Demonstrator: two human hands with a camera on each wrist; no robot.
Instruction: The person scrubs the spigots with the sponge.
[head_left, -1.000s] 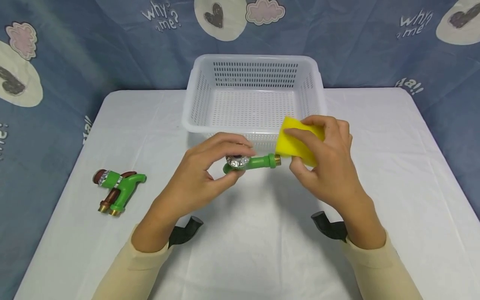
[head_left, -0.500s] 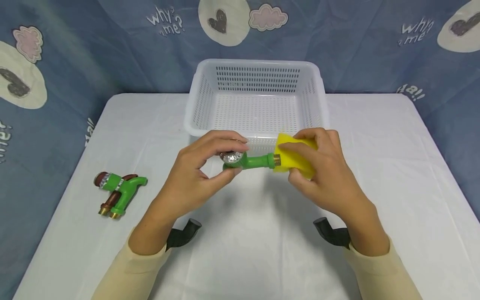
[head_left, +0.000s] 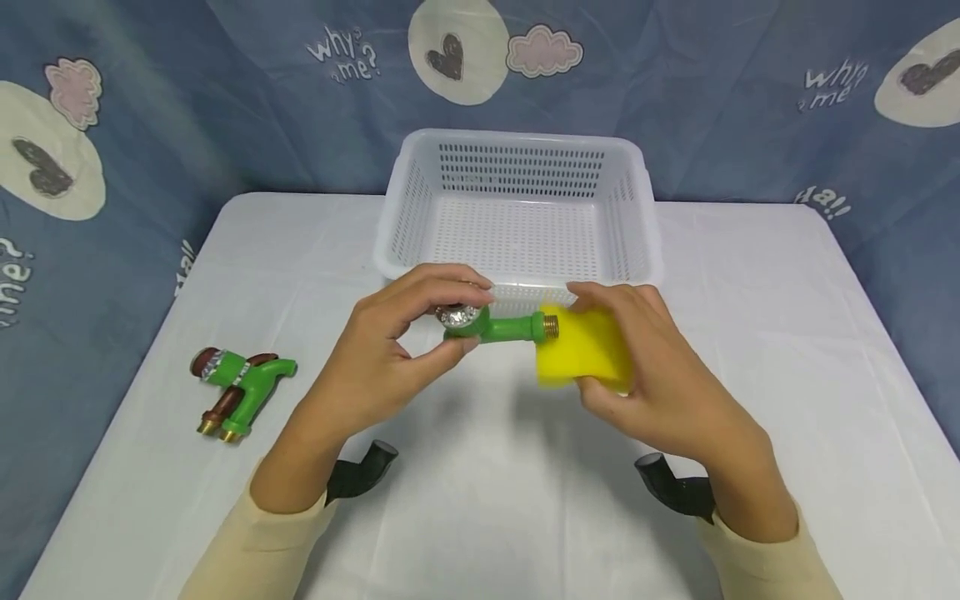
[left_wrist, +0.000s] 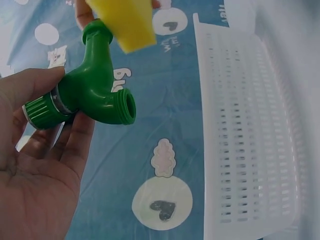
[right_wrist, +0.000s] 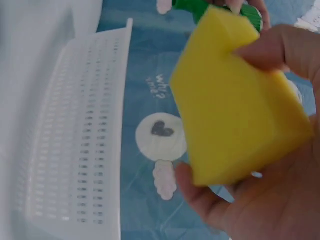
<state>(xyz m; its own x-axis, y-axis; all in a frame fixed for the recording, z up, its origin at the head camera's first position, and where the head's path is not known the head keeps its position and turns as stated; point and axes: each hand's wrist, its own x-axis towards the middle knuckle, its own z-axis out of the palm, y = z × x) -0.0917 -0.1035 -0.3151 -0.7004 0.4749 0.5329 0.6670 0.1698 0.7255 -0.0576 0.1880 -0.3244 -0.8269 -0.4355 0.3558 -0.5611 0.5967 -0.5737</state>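
Between its thumb and fingers, my left hand [head_left: 386, 354] grips a green faucet [head_left: 513, 329] by its knob end, with the brass-threaded end pointing right. My right hand [head_left: 660, 375] pinches a yellow sponge [head_left: 588, 346], which lies right by that threaded end in the head view. The left wrist view shows the green faucet [left_wrist: 92, 75] with its spout opening facing the camera and the yellow sponge [left_wrist: 127, 25] at its far end. Seen from the right wrist, the yellow sponge [right_wrist: 230, 100] hides part of the green faucet [right_wrist: 192, 7].
A white perforated basket [head_left: 517, 283] stands behind the hands at the table's back edge. On the left of the white tablecloth [head_left: 480, 500] lie a green faucet [head_left: 258, 387] and a brown one [head_left: 225, 404], close together. A blue patterned curtain [head_left: 675, 100] hangs behind.
The sponge and my right hand have come down toward the front, from above the threaded end to beside it. My left hand has shifted slightly left with the faucet. The head view has tilted a little.
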